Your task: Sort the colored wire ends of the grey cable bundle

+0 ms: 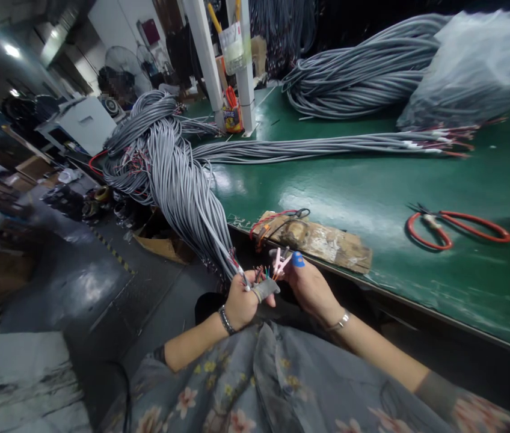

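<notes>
My left hand (241, 300) is closed around the end of one grey cable (238, 272) from the thick bundle (178, 180) hanging over the bench edge. Its thumb wears a grey wrap, and small coloured wires (261, 273) fan out above the fist. My right hand (309, 285) is closed on a small pink cutter (279, 261), its tips right at those wires. A blue tape patch sits on one right finger. Both hands work just below the green bench edge, above my floral-clothed lap.
A worn cardboard pad (318, 237) with red and black wires lies on the green bench (372, 192). Red-handled scissors (453, 228) lie to the right. More grey cable coils (363, 72) and a plastic bag (480, 66) sit at the back. White posts (205, 60) stand behind.
</notes>
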Demonstrator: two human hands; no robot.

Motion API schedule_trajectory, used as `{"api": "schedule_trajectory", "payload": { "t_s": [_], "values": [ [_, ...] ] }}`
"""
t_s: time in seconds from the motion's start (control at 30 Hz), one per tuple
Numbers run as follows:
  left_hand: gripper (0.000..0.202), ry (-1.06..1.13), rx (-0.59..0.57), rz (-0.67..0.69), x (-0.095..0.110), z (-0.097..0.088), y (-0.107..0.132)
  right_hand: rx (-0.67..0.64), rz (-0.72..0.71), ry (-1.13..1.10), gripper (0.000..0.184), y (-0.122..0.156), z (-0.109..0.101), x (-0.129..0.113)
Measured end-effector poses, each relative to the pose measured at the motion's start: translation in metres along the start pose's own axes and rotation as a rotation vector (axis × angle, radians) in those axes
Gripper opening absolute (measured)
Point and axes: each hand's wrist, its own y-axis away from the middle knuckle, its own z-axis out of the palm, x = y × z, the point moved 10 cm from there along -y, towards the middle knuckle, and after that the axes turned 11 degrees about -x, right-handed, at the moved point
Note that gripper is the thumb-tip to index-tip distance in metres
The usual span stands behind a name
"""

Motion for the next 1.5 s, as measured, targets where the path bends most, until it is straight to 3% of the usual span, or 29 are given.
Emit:
{"api": "schedule_trajectory", "payload": {
  "t_s": [0.23,0.5,0.73,0.9,1.27,1.5],
  "values": [
    [0.040,-0.032,0.002,0.006,-0.004,-0.001,-0.003,-0.026,0.117,-0.231,0.041,-0.009,0.006,0.016],
    [0.042,-0.055,-0.012,-0.012,0.006,0.002,0.003,-0.083,0.163,-0.248,0.047,-0.003,0.009,0.019],
    [0.041,-0.100,0.033,-0.020,0.019,0.001,0.011,-0.059,0.132,-0.226,0.030,0.001,0.008,0.011],
    [0.043,-0.099,0.081,0.013,0.014,-0.002,0.008,-0.072,0.135,-0.229,0.032,0.001,0.009,0.011],
    [0.043,-0.120,0.070,0.007,0.009,0.000,0.004,-0.049,0.181,-0.315,0.031,-0.005,0.010,0.024],
    [0.044,-0.113,0.090,0.008,0.011,-0.004,0.011,-0.134,0.196,-0.293,0.049,-0.001,0.015,0.018]
  ]
}}
